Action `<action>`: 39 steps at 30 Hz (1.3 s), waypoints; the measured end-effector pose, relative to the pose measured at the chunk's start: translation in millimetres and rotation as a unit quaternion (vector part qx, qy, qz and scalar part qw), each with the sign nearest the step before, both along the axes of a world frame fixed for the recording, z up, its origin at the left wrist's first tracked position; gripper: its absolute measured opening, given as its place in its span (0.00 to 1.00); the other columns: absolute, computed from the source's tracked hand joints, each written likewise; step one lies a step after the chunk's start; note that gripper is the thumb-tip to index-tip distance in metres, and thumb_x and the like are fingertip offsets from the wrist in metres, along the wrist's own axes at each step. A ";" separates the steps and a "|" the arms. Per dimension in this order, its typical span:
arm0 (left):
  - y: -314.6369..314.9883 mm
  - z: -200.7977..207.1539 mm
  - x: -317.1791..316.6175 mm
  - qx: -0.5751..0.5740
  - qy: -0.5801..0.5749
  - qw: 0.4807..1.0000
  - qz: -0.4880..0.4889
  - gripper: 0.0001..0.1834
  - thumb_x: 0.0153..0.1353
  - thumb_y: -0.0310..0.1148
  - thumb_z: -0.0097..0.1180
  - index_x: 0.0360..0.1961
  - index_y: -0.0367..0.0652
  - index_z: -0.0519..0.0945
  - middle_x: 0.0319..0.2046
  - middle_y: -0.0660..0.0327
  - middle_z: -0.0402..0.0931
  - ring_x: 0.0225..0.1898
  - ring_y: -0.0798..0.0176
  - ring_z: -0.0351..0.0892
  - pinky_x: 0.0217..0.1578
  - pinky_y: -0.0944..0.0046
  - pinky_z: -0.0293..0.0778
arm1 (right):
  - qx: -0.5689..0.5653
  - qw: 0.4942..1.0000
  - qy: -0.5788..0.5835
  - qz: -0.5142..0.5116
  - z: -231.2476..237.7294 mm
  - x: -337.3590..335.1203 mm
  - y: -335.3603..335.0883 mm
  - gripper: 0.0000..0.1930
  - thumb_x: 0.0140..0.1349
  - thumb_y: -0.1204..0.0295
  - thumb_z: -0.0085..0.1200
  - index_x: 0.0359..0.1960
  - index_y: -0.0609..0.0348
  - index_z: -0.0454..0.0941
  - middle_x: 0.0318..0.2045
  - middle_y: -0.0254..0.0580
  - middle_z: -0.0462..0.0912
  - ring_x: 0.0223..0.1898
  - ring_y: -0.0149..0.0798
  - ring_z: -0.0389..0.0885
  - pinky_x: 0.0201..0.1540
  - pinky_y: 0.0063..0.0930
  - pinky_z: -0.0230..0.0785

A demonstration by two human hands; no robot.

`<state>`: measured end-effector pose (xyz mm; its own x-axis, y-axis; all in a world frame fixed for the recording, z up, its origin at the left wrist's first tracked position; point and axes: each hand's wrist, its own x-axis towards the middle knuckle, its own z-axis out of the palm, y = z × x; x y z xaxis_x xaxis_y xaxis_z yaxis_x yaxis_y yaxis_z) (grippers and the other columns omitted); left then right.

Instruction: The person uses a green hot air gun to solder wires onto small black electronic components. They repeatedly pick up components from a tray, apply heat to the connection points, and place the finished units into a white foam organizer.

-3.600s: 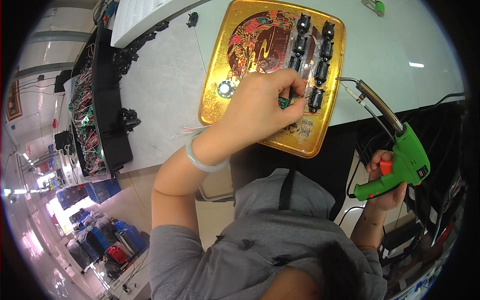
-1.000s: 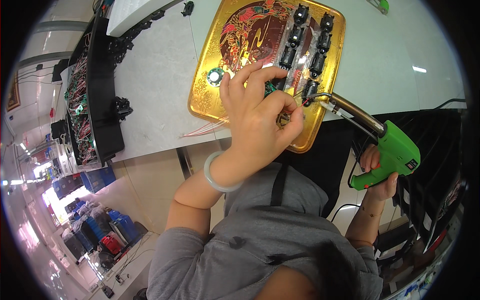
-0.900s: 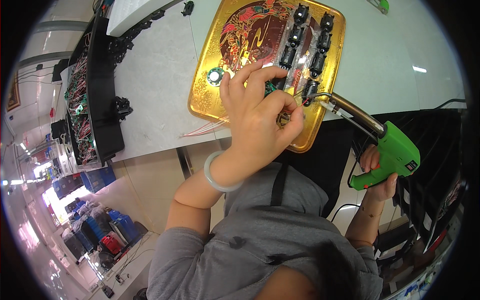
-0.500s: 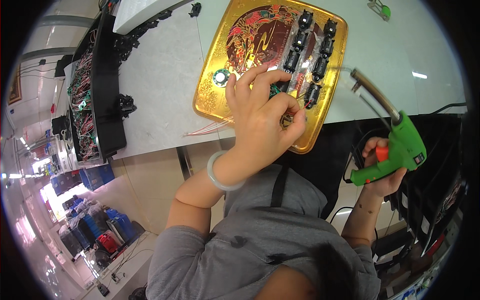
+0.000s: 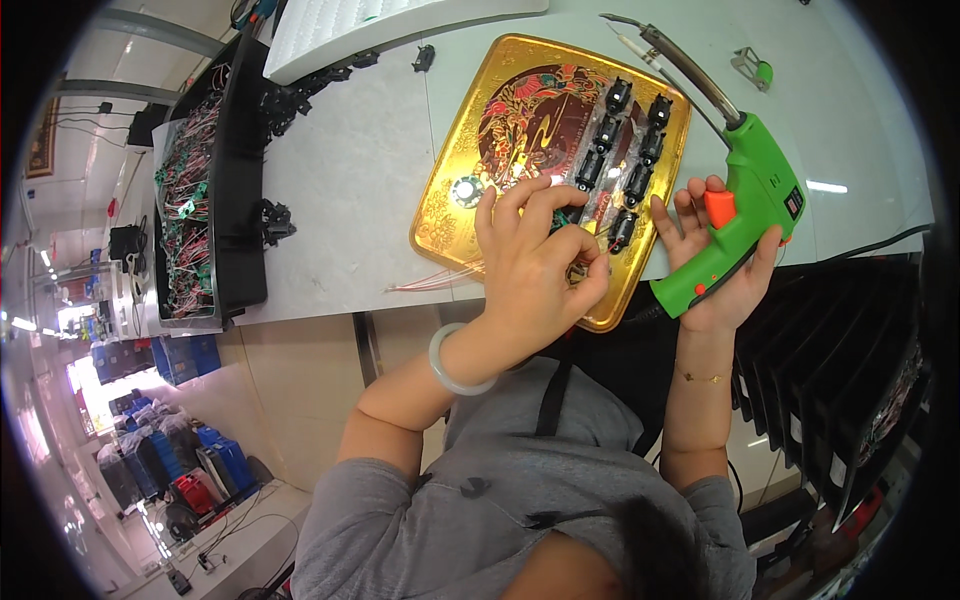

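Note:
My left hand is over a gold tin lid with a dark red printed pattern. Its thumb and forefinger pinch a thin red wire, and a green circuit board shows partly beneath the fingers. Pale and red wires trail out left of the wrist. On the lid, small black plastic housings stand in two rows, with a round green board with a white centre at the left. My right hand holds a green soldering gun by its handle, fingers loose; its metal tip points to the far left.
A black bin of wired green boards stands at the left, with black housings beside it. White foam lies at the back. A small metal piece with a green end lies far right. Black trays are stacked near right.
My right hand has brought the soldering gun up and leftward, from beside the table to the lid's right edge. The left hand keeps its pinch over the lid. The whole view has shifted slightly.

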<state>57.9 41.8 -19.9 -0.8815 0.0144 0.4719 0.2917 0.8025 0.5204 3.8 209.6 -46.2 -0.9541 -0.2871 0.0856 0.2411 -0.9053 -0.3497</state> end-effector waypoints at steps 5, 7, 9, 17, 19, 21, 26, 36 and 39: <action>-0.7 -0.7 1.1 -0.001 -0.006 1.000 0.002 0.07 0.35 0.30 0.58 0.14 0.47 0.71 0.39 0.63 0.68 0.48 0.53 0.60 0.50 0.46 0.46 | 0.010 1.000 -0.007 -0.012 -0.3 0.1 -0.1 0.29 0.58 0.46 0.34 0.50 0.57 0.62 0.45 0.44 0.69 0.50 0.44 0.64 0.57 0.58 0.48; -0.3 -0.8 1.0 0.007 -0.004 1.000 0.001 0.07 0.35 0.30 0.58 0.14 0.48 0.70 0.39 0.63 0.68 0.48 0.53 0.60 0.50 0.46 0.46 | 0.017 1.000 -0.006 -0.016 0.0 1.1 -0.3 0.29 0.58 0.47 0.33 0.50 0.58 0.62 0.45 0.44 0.69 0.50 0.43 0.64 0.56 0.58 0.48; -0.6 -0.6 1.3 0.003 -0.004 1.000 -0.003 0.07 0.35 0.30 0.58 0.15 0.48 0.71 0.39 0.62 0.67 0.48 0.53 0.60 0.50 0.46 0.46 | 0.018 1.000 -0.004 -0.017 -0.2 1.4 -0.4 0.29 0.58 0.47 0.33 0.51 0.57 0.62 0.46 0.44 0.69 0.50 0.43 0.64 0.56 0.58 0.48; -21.4 26.6 2.3 -0.037 -0.037 0.997 0.057 0.18 0.41 0.36 0.60 0.35 0.43 0.72 0.48 0.49 0.59 0.52 0.46 0.55 0.51 0.48 0.50 | -0.005 1.000 -0.014 -0.021 3.3 0.3 -1.0 0.30 0.58 0.48 0.36 0.47 0.66 0.64 0.43 0.48 0.70 0.49 0.45 0.64 0.58 0.56 0.45; -26.9 30.3 -1.0 -0.113 -0.083 0.987 0.078 0.16 0.40 0.37 0.62 0.29 0.42 0.73 0.46 0.51 0.61 0.52 0.44 0.54 0.50 0.49 0.51 | -0.010 1.000 -0.010 -0.021 4.4 1.2 0.7 0.30 0.58 0.49 0.36 0.48 0.66 0.63 0.44 0.48 0.69 0.49 0.45 0.64 0.58 0.56 0.45; -36.9 21.7 0.3 -0.021 -0.090 0.996 -0.015 0.13 0.40 0.33 0.61 0.27 0.42 0.73 0.44 0.54 0.64 0.51 0.45 0.55 0.50 0.50 0.52 | -0.008 1.000 0.022 -0.005 -0.4 -1.2 -0.9 0.28 0.59 0.49 0.33 0.52 0.58 0.61 0.47 0.46 0.68 0.51 0.45 0.63 0.58 0.59 0.44; -36.9 19.2 0.6 0.289 -0.038 0.936 -0.196 0.04 0.48 0.23 0.53 0.25 0.38 0.70 0.37 0.58 0.73 0.50 0.50 0.65 0.51 0.53 0.58 | -0.013 0.998 0.055 0.026 -3.7 -2.0 5.6 0.31 0.59 0.50 0.37 0.51 0.69 0.61 0.47 0.48 0.66 0.53 0.45 0.59 0.60 0.55 0.41; -130.2 109.3 22.7 0.597 0.060 0.791 -0.121 0.08 0.62 0.33 0.39 0.41 0.45 0.63 0.35 0.53 0.73 0.44 0.55 0.71 0.48 0.55 0.66 | 0.020 0.992 0.118 0.038 -3.0 0.5 6.0 0.29 0.62 0.53 0.31 0.54 0.67 0.57 0.50 0.46 0.63 0.55 0.42 0.58 0.61 0.48 0.42; -207.7 151.1 8.3 0.500 0.168 0.847 -0.062 0.07 0.62 0.30 0.38 0.41 0.44 0.64 0.35 0.54 0.72 0.43 0.54 0.72 0.47 0.55 0.67 | 0.026 0.992 0.117 0.031 -0.4 1.0 5.5 0.29 0.62 0.53 0.31 0.54 0.66 0.57 0.50 0.45 0.64 0.54 0.42 0.59 0.61 0.48 0.43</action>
